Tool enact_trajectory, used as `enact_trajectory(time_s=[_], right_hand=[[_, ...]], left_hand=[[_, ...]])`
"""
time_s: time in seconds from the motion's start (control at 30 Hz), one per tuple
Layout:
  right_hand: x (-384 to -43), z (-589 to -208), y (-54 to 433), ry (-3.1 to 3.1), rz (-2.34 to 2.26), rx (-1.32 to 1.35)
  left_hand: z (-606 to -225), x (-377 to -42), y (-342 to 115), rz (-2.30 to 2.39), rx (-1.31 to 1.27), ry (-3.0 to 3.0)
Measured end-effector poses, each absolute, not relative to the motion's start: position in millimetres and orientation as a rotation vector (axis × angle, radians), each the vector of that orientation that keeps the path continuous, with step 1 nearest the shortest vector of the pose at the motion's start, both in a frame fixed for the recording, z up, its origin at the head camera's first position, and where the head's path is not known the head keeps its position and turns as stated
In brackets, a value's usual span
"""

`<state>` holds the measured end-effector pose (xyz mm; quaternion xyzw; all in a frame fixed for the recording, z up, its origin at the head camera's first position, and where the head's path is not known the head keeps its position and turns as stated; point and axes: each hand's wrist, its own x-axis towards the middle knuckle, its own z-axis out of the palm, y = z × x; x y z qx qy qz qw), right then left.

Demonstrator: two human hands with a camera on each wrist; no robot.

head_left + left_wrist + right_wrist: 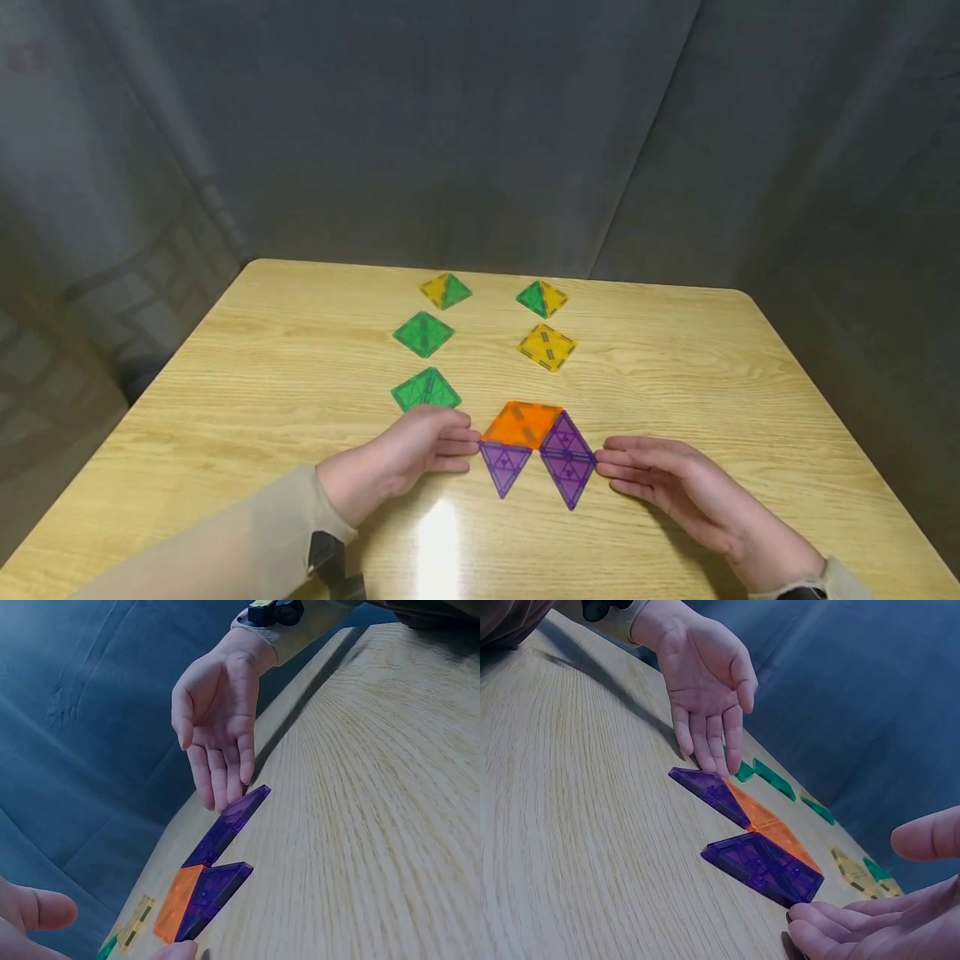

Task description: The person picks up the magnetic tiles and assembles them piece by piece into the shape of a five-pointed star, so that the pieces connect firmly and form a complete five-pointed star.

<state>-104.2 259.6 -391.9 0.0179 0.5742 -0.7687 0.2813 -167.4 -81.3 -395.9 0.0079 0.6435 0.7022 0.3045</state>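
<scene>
Flat on the table, an orange translucent magnetic tile pair (522, 424) forms a slanted four-sided shape. A single purple triangle tile (504, 467) hangs point-down from its near edge, and two joined purple triangle tiles (567, 459) make a diamond along its right side. My left hand (420, 450) has its straight fingertips right at the left corner where orange and purple meet. On the other side, the straight fingers of my right hand (675, 492) reach the right corner of the purple diamond. Both palms face inward, as the left wrist and right wrist views show.
Beyond the left hand lie a green tile diamond (427, 385), another green diamond (423, 334) and a yellow-green one (446, 291). Behind the orange tiles are a yellow diamond (547, 347) and a green-yellow one (542, 298). Dark cloth (450, 142) hangs behind the wooden table (712, 350).
</scene>
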Motion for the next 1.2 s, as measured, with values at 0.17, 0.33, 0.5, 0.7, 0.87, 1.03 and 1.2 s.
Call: enact_trajectory(time_s=[0.17, 0.33, 0.5, 0.7, 0.87, 1.03, 1.2], right_hand=[[-104.5, -393.9, 260.3, 1.536, -2.072, 0.066], [-105.7, -394.6, 259.6, 1.579, -2.053, 0.080], [-105.8, -394.2, 258.9, 1.629, -2.015, 0.108], [-106.7, -395.9, 260.1, 1.572, -2.047, 0.100], [-108.2, -397.3, 260.7, 1.511, -2.083, 0.138], [-109.7, -397.9, 260.4, 1.459, -2.106, 0.168], [-111.9, -397.9, 258.4, 1.410, -2.141, 0.165]], left_hand=[[-397.0, -167.0, -81.0, 1.848, 0.017, 1.708], [-391.8, -165.1, -81.9, 1.807, 0.029, 1.768], [-386.0, -164.1, -82.1, 1.773, 0.058, 1.796], [-386.5, -164.9, -79.9, 1.791, 0.030, 1.779], [-390.3, -166.3, -78.4, 1.818, -0.004, 1.771], [-395.6, -168.8, -75.5, 1.861, -0.014, 1.732], [-404.4, -172.1, -70.8, 1.870, 0.007, 1.728]])
